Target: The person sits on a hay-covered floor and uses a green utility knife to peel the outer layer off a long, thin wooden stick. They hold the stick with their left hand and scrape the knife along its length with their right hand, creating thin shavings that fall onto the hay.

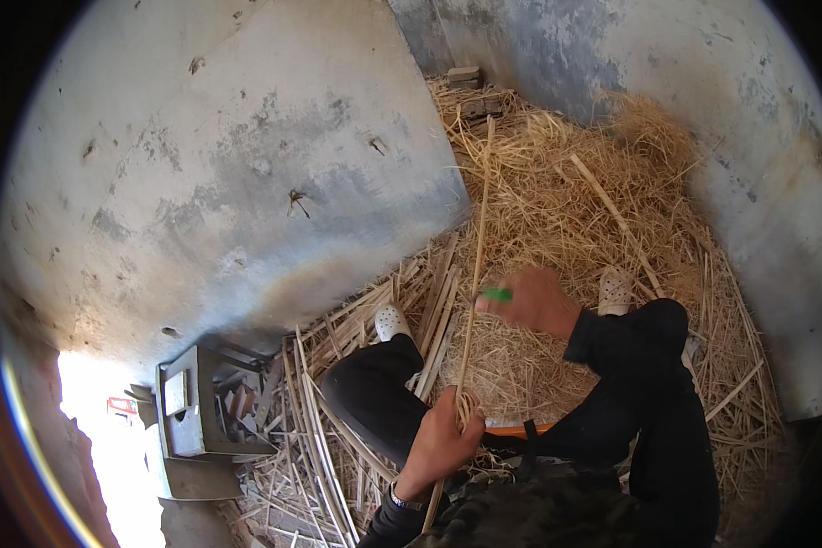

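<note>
A long, thin bamboo strip (481,215) runs from near my lap up toward the far straw. My left hand (441,431) is closed around its lower part, with some curled shavings by the fingers. Farther up, my right hand (537,301) grips a small tool with a green handle (497,294) right beside the strip. Motion blurs that hand, and the tool's working end is too small to make out, so I cannot tell whether it touches the strip.
Thin shavings (575,219) are heaped between the walls, with a loose strip (616,219) on top. Split strips (320,447) lie to the left. A wooden box-like stand (192,402) is by the bright opening. My legs in black trousers (374,384) are folded around the work area.
</note>
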Demonstrator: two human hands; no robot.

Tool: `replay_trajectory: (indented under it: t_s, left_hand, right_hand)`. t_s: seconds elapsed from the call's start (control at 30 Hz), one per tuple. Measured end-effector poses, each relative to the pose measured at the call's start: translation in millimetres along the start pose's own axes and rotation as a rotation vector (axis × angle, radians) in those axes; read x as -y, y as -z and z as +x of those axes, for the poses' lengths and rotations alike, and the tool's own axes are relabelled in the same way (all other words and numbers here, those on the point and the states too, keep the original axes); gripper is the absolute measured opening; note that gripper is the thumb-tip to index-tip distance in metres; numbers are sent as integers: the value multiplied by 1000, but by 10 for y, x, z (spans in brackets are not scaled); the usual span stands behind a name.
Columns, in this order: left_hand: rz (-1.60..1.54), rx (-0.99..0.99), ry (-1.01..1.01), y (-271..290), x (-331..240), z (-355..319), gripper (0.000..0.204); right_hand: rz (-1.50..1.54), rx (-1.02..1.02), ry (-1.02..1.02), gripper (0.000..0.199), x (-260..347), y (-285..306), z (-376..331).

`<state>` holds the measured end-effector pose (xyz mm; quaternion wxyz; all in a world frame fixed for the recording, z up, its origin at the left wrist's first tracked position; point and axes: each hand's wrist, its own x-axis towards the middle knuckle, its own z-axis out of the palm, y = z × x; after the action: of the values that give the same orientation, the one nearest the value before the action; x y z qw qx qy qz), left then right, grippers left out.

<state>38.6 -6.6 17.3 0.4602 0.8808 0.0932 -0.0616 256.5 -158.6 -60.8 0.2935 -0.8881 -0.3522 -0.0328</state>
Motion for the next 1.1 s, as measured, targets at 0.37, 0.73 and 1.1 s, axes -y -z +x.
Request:
replay_trajectory:
  t_s: [0.37,0.73,1.1]
  left_hand:
    - [5,44,36,53,-8,-82,32]
    - [35,48,2,77,-14,-21,35]
    - [59,3,-106,53,-117,-104,33]
  right_hand:
    - [-31,86,-120,84,-121,64,206]
    - [51,54,-157,81,-215,315,319]
    - [-48,-81,10,80,-274,307,349]
